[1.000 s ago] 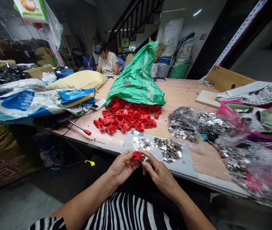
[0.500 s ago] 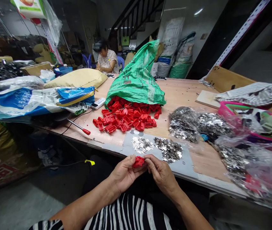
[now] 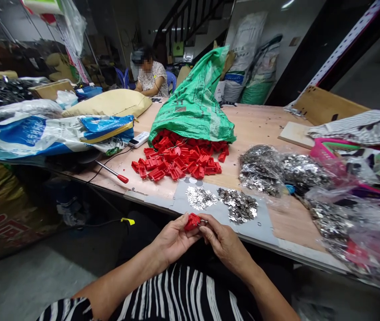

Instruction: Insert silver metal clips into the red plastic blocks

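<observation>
My left hand (image 3: pixel 171 240) pinches a small red plastic part (image 3: pixel 192 221) just in front of the table edge. My right hand (image 3: pixel 225 243) meets it from the right, fingertips pressed against the same part, with a small metal piece seeming to sit between them. Beyond my hands, two little heaps of shiny metal pieces (image 3: pixel 223 203) lie on a grey sheet (image 3: pixel 263 225). Further back, a pile of red plastic parts (image 3: pixel 179 162) spills from a green sack (image 3: pixel 194 104).
Clear bags of metal pieces (image 3: pixel 276 171) crowd the right side beside a pink basket (image 3: pixel 323 151). A red-handled screwdriver (image 3: pixel 112 173), a white remote (image 3: pixel 139 139) and blue-white sacks (image 3: pixel 42 136) lie left. Another person (image 3: pixel 149 78) sits at the far end.
My hands stay together on the red part, shifting slightly to the right and turning it. The view has tilted a little; nothing on the table has moved.
</observation>
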{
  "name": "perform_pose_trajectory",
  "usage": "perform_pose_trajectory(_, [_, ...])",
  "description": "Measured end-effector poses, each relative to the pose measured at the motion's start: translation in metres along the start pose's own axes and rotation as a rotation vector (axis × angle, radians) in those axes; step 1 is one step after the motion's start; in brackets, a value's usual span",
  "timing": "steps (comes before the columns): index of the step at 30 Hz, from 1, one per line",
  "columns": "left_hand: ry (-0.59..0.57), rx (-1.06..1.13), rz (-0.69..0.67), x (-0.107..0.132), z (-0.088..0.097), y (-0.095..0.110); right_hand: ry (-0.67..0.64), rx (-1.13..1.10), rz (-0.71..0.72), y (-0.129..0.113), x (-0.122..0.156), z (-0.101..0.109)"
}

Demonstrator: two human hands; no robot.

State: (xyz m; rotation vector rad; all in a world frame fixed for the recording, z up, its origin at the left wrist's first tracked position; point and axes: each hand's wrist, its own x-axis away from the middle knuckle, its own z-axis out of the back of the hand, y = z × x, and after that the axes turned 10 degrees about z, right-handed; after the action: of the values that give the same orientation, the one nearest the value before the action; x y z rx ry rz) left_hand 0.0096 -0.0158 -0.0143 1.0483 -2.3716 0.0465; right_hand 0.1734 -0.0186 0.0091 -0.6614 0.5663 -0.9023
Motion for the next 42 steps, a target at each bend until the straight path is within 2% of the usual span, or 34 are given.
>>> perform_pose_trajectory(4, [-0.054, 0.018, -0.024, 0.001, 0.001, -0.004, 0.035, 0.007, 0.02, 0.002, 0.0, 0.0])
perform_pose_trajectory(10, [0.032, -0.003, -0.018, 0.0, 0.002, -0.003, -0.028, 0.004, 0.018, -0.002, 0.003, -0.001])
perform_pose_trajectory(15, [-0.057, 0.019, -0.03, 0.002, 0.0, -0.007, 0.085, 0.023, 0.003, 0.002, 0.001, -0.004])
perform_pose_trajectory(17, [-0.077, 0.021, -0.023, 0.003, 0.0, -0.008, 0.093, 0.006, 0.004, 0.004, 0.001, -0.002])
perform_pose_trajectory(24, [0.027, 0.027, -0.023, 0.001, 0.001, -0.004, -0.063, 0.021, 0.016, 0.002, 0.005, 0.003])
perform_pose_trajectory(37, [0.012, 0.061, -0.028, 0.001, 0.002, -0.008, -0.035, 0.09, 0.012, 0.005, 0.005, -0.003])
perform_pose_trajectory(42, [0.002, 0.091, -0.046, 0.001, 0.002, -0.01, 0.027, 0.117, 0.035, 0.011, 0.006, -0.011])
